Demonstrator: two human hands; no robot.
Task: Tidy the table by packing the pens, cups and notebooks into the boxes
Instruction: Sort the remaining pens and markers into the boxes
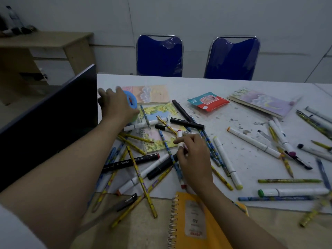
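Near the middle of the white table (242, 83), the right hand (193, 159) pinches a white marker (180, 139) with curled fingers, above the pile of pens; far left, beside the dark box (53, 112), the left hand (115, 106) wraps round a blue cup (132, 101); notebooks lie beneath.
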